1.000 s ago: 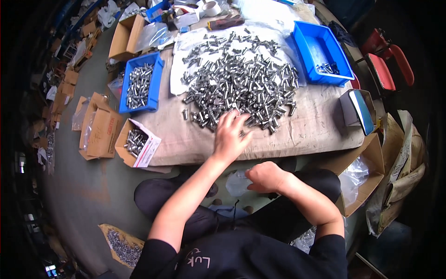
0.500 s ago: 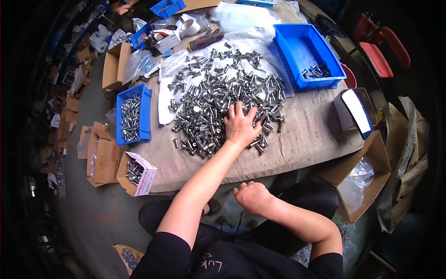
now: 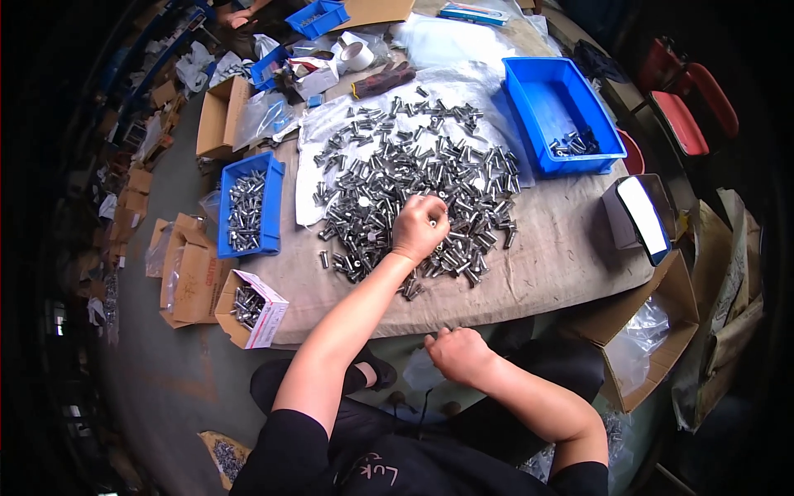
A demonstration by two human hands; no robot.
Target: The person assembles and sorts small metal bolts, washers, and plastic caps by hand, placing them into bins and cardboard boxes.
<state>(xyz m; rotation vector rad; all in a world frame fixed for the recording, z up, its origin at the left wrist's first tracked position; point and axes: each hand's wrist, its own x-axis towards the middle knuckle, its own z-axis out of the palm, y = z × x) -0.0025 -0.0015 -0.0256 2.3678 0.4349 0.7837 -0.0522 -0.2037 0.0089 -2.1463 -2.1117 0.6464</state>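
A wide pile of shiny metal bolts (image 3: 380,186) spreads over the white sheet and the cloth-covered table. Over the near middle of the pile, my left hand (image 3: 420,229) has its fingers curled into a pinch; a small shiny bolt end (image 3: 432,221) shows between thumb and fingers. My right hand (image 3: 460,354) is closed in a loose fist before the table's near edge, above my lap. What that fist holds, if anything, is hidden.
Bolts fill a blue bin (image 3: 277,202) and a small carton (image 3: 283,307) on the left. A large blue bin (image 3: 616,157) at far right holds several bolts. An open cardboard box (image 3: 686,306) with clear plastic stands right. Packing tape (image 3: 357,55) lies at the back.
My left hand has gone from spread fingers on the pile to a curled pinch. Some bolts now lie nearer the table's front edge. My right hand stays closed; the view has shifted slightly.
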